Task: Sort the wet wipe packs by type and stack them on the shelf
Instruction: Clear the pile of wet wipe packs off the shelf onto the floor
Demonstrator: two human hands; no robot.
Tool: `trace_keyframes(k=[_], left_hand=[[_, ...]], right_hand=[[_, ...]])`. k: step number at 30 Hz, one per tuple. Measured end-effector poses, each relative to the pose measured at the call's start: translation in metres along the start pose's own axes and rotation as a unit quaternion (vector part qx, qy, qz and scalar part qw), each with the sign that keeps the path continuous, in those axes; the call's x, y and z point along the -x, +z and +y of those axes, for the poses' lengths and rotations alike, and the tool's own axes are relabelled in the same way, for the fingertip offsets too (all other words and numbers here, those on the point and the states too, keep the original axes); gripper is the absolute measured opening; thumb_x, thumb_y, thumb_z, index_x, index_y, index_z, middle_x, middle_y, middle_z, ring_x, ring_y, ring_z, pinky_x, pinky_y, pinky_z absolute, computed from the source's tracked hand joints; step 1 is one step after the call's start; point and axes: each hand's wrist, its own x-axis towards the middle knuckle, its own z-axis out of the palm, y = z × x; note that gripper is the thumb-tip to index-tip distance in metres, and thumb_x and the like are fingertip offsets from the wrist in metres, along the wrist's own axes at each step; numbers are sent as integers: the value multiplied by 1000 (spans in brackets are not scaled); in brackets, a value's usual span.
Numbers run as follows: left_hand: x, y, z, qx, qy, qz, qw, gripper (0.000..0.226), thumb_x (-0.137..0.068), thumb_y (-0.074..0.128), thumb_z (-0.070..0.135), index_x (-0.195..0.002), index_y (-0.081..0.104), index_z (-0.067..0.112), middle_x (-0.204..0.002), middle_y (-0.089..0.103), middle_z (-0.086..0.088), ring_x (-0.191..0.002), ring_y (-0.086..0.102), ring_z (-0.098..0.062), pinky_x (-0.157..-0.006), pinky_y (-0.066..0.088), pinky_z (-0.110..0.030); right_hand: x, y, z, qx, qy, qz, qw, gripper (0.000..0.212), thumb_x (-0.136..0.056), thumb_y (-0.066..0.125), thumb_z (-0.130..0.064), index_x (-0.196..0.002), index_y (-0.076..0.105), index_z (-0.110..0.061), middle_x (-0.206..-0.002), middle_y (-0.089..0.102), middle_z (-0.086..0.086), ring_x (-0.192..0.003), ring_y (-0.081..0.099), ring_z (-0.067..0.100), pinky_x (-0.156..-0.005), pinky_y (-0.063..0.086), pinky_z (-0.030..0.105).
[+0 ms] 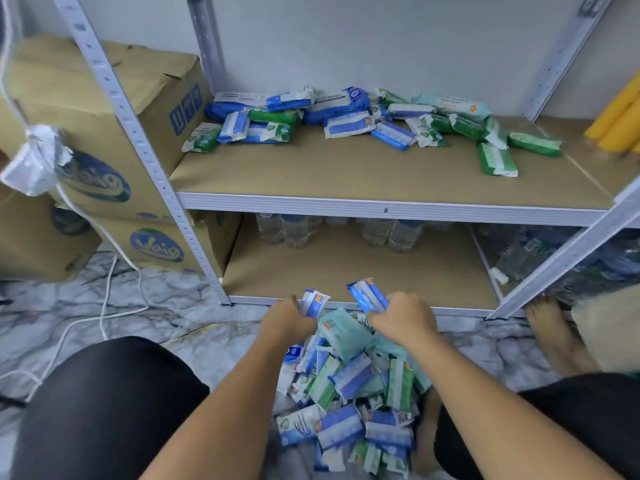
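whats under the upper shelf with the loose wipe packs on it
Under the upper shelf, clear water bottles stand at the back of the lower shelf, with more at the right. Their tops are hidden by the upper shelf's front rail, so they cannot be counted.

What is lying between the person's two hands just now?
A pale teal pack on the floor pile lies between left hand and right hand, seen in the head view.
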Motion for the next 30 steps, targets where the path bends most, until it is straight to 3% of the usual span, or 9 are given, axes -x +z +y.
trace_keyframes(k=[4, 8, 10, 12, 14, 17, 21, 24, 30], left_hand=[[-5, 52, -27, -33, -51, -80, 995, 30, -83, 60, 27, -107, 50, 11, -101, 59, -7, -88, 55, -25, -72, 44, -29], [-15, 94, -47, -15, -64, -98, 993, 66, -85, 60, 29, -144, 34, 16, -115, 64, -9, -102, 63, -28, -69, 48, -32], [-21, 110, -55, -22, -59, -98, 993, 77, -86, 60, 29, -153, 24, 22, -117, 63, -12, -101, 64, -29, -67, 48, -33], [-27, 125, -61, -25, -52, -93, 994, 78, -91, 60, 34, -157, 18, 24, -124, 60, -15, -106, 62, -32, -72, 48, -35], [-32, 137, -63, -29, -51, -89, 994, 77, -95, 57, 41, -158, 17, 24, -133, 52, -18, -111, 59, -33, -83, 50, -38], [-41, 155, -64, -33, -50, -82, 995, 71, -97, 56, 43, -157, 21, 26, -146, 41, -18, -117, 57, -33, -89, 49, -38], [-49, 169, -66, -37, -42, -75, 996, 68, -96, 58, 43, -154, 25, 26, -143, 41, -15, -116, 57, -32, -88, 50, -40], [-54, 169, -67, -49, -48, -84, 994, 70, -96, 57, 46, -154, 22, 28, -145, 41, -14, -117, 57, -31, -87, 51, -41], [-44, 154, -61, -71, -74, -99, 990, 81, -94, 52, 55, -158, 13, 25, -154, 33, -12, -125, 54, -32, -93, 50, -45]], right_hand=[[9, 48, 23, -30, 91, -102, 990, 28, -80, 66, -41, -75, 55, -16, -73, 58, -1, -63, 56, 17, -49, 35, 24], [10, 95, 47, -48, 153, -157, 975, 29, -85, 65, -41, -82, 57, -13, -78, 60, 0, -68, 60, 17, -51, 40, 25], [9, 118, 55, -37, 170, -176, 969, 35, -89, 62, -46, -95, 61, -12, -85, 62, 3, -78, 64, 22, -60, 50, 27], [5, 138, 61, -21, 167, -183, 969, 51, -92, 58, -47, -130, 56, -14, -105, 65, 7, -91, 66, 27, -72, 55, 32], [3, 155, 62, -7, 135, -189, 973, 70, -96, 55, -48, -155, 27, -23, -113, 66, 10, -96, 65, 31, -70, 51, 33], [-1, 173, 59, 33, 101, -180, 978, 74, -99, 49, -48, -159, 13, -24, -106, 68, 9, -93, 66, 30, -66, 46, 34], [-5, 184, 52, 77, 106, -164, 978, 71, -99, 45, -51, -155, 17, -19, -104, 67, 7, -92, 66, 30, -66, 45, 36], [-8, 183, 49, 92, 110, -169, 975, 69, -98, 45, -52, -153, 20, -19, -116, 64, 10, -101, 65, 32, -67, 43, 36], [-7, 161, 48, 53, 139, -171, 974, 77, -96, 43, -61, -159, 16, -25, -146, 43, 14, -125, 52, 34, -86, 49, 40]])
